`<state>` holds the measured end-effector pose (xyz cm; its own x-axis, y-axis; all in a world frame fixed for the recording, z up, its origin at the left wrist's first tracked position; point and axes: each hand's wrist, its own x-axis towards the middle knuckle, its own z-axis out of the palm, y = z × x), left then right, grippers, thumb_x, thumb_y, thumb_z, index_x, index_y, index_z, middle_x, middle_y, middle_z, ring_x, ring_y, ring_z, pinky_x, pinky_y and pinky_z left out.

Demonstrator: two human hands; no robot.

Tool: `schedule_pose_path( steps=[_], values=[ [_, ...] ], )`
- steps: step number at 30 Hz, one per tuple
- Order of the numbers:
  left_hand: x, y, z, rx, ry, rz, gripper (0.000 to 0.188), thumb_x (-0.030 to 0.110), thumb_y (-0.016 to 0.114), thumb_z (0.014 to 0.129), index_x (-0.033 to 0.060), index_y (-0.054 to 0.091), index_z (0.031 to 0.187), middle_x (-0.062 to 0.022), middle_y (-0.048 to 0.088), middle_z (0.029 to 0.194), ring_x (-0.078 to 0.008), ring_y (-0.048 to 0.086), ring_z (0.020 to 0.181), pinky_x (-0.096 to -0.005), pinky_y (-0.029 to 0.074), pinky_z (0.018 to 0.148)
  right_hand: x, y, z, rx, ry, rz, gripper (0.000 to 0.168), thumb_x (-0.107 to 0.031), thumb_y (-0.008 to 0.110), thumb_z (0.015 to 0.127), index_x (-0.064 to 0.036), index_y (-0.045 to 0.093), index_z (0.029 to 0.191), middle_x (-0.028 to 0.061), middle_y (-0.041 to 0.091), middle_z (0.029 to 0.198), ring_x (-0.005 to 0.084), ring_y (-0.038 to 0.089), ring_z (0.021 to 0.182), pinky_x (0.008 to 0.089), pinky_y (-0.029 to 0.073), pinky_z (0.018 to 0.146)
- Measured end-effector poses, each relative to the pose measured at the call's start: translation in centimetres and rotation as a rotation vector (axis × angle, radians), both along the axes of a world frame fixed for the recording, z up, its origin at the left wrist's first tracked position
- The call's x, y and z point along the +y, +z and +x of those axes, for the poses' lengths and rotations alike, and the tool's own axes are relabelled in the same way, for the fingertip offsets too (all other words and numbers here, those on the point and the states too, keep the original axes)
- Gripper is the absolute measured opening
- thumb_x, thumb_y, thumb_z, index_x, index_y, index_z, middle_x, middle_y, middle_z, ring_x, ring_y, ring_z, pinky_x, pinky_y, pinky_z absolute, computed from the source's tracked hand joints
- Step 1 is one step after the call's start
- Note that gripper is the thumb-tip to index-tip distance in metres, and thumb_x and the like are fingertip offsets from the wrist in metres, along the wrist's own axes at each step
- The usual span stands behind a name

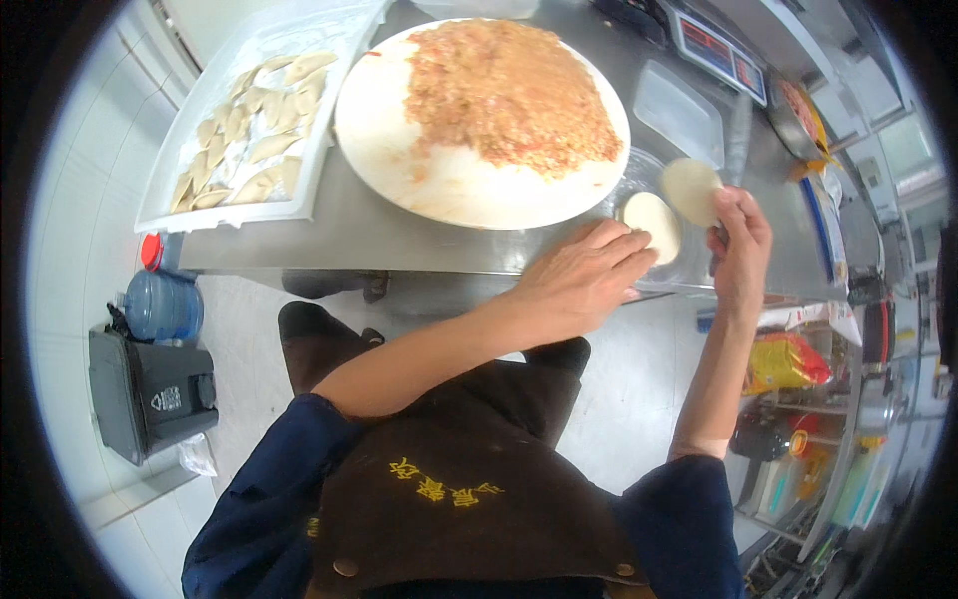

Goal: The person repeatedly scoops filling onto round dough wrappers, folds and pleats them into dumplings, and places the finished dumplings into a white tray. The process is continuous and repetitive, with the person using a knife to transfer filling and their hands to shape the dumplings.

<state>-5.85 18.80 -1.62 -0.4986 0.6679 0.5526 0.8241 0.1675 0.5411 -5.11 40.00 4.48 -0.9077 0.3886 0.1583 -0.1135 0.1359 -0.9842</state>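
My right hand (pixel 737 232) pinches the edge of a round dough wrapper (pixel 690 191), raised over the right part of the steel table. Just left of it, the fingertips of my left hand (pixel 591 277) rest on the lower left edge of a second dough wrapper (pixel 653 227); whether they grip it I cannot tell. Beyond my left hand stands a large white oval plate (pixel 374 157) with a heap of minced filling (pixel 516 90) on its far and right parts. Several folded dumplings (pixel 277 108) lie in a floured white plastic tray (pixel 318 172) at the left.
A clear plastic container (pixel 679 108) lies right of the plate, near a digital scale (pixel 718 49). A metal bowl (pixel 793 123) with pinkish contents stands at the far right. Below the table's left end are water jugs (pixel 163 303) and a dark bin (pixel 153 393). Shelves (pixel 816 408) stand at the right.
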Motion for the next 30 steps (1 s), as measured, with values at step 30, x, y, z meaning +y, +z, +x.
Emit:
schedule_pose_path(
  steps=[30],
  values=[
    [-15.5,1.4,3.5,-1.688,-0.184,1.303,0.043,0.029,0.039,0.098,0.0003,0.036,0.131,-0.0140,0.044,0.134,-0.0263,0.040,0.127,-0.0441,0.030,0.107,-11.7,3.3,-0.8,-0.108,0.393,1.096,0.024,-0.002,0.056,0.083,-0.008,0.066,0.105,0.0115,0.058,0.065,0.0197,0.057,0.058,0.0296,0.046,0.059]
  ],
)
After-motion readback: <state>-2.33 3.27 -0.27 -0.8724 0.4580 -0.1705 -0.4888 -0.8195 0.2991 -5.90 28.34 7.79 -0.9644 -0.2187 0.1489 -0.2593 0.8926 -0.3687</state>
